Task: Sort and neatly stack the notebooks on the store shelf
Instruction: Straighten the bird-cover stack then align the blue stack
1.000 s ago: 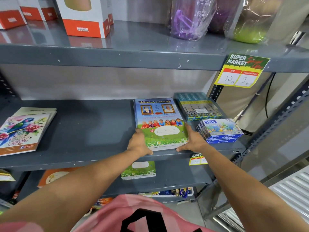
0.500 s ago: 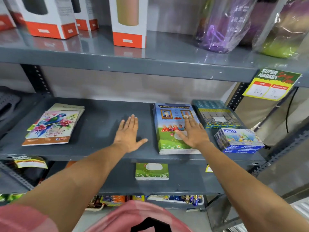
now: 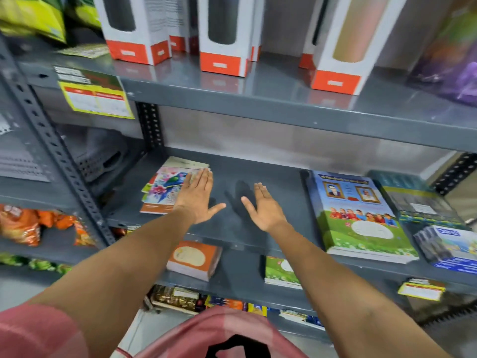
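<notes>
Grey metal shelf (image 3: 258, 228) is seen from the head view. Both hands are spread flat and empty over its bare middle. The left hand (image 3: 197, 200) overlaps the right edge of the bird notebooks (image 3: 165, 187); whether they are touched cannot be told. The right hand (image 3: 263, 208) is held well apart from the green stack (image 3: 358, 215). Lower books are partly hidden by the arms.

bird notebooks (image 3: 165, 188) left on shelf (image 3: 284, 182), children notebooks (image 3: 358, 215) right
</notes>
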{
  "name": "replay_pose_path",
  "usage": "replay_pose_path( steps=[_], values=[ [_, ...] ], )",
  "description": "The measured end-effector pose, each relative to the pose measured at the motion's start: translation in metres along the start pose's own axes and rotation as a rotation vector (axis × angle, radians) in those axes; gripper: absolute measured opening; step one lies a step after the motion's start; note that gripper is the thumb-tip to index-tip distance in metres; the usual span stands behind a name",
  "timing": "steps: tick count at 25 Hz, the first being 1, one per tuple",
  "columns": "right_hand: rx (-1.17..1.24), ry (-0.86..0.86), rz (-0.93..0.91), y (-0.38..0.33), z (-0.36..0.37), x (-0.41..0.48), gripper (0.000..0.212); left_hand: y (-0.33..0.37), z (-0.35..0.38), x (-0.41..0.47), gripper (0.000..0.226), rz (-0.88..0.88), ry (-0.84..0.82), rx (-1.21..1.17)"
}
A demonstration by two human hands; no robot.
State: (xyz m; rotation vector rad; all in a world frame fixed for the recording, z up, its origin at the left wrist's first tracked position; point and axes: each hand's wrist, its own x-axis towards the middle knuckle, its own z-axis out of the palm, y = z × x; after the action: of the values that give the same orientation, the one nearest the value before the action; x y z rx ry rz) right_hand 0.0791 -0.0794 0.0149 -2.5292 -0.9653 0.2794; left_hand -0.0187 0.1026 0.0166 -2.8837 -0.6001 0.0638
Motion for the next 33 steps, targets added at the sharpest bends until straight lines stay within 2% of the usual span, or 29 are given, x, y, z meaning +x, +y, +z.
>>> replay_pose_path(
  steps=[3, 6, 8, 12, 13, 17, 19, 21, 22, 24, 25, 26, 29, 31, 33],
  values=[
    [0.165, -0.01, 0.082, -0.053, 0.029, 0.018, 0.068, -0.056, 0.012, 0.005, 0.096, -0.094, -0.056, -0.124],
    [0.465, 0.025, 0.282, -0.098, 0.048, 0.035, 0.062, -0.106, 0.029, 0.009, 0.092, -0.193, -0.046, -0.341],
    [0.603, 0.029, 0.353, -0.125, 0.057, 0.045, 0.057, -0.132, 0.04, 0.015, 0.089, -0.311, -0.031, -0.551],
    [0.767, 0.055, 0.448, -0.157, 0.079, 0.061, 0.054, -0.154, 0.044, 0.031, 0.079, -0.559, -0.186, -1.083],
    [0.82, 0.064, 0.479, -0.163, 0.084, 0.063, 0.054, -0.152, 0.041, 0.031, 0.079, -0.581, -0.208, -1.128],
    [0.81, 0.07, 0.509, -0.186, 0.098, 0.072, 0.053, -0.15, 0.038, 0.029, 0.089, -0.496, -0.231, -1.024],
    [0.769, 0.065, 0.488, -0.185, 0.097, 0.074, 0.053, -0.16, 0.04, 0.031, 0.101, -0.362, -0.24, -0.932],
    [0.756, -0.042, 0.397, -0.174, 0.09, 0.071, 0.06, -0.173, 0.041, 0.031, 0.104, -0.184, -0.318, -0.876],
    [0.69, -0.128, 0.331, -0.167, 0.088, 0.071, 0.075, -0.179, 0.041, 0.031, 0.115, -0.106, -0.373, -0.841],
    [0.425, -0.288, 0.217, -0.156, 0.088, 0.071, 0.121, -0.183, 0.043, 0.026, 0.147, 0.011, -0.435, -0.687],
    [0.309, -0.325, 0.187, -0.155, 0.09, 0.072, 0.135, -0.182, 0.045, 0.025, 0.152, 0.038, -0.419, -0.594],
    [0.248, -0.318, 0.179, -0.156, 0.091, 0.074, 0.137, -0.181, 0.047, 0.025, 0.147, 0.035, -0.38, -0.534],
    [0.178, -0.234, 0.133, -0.154, 0.088, 0.082, 0.107, -0.178, 0.049, 0.034, 0.11, -0.008, -0.214, -0.494],
    [0.111, -0.215, 0.103, -0.151, 0.086, 0.086, 0.09, -0.177, 0.048, 0.038, 0.101, -0.007, -0.163, -0.45],
    [0.086, -0.205, 0.093, -0.148, 0.088, 0.087, 0.082, -0.174, 0.05, 0.037, 0.096, -0.019, -0.135, -0.439]
  ],
)
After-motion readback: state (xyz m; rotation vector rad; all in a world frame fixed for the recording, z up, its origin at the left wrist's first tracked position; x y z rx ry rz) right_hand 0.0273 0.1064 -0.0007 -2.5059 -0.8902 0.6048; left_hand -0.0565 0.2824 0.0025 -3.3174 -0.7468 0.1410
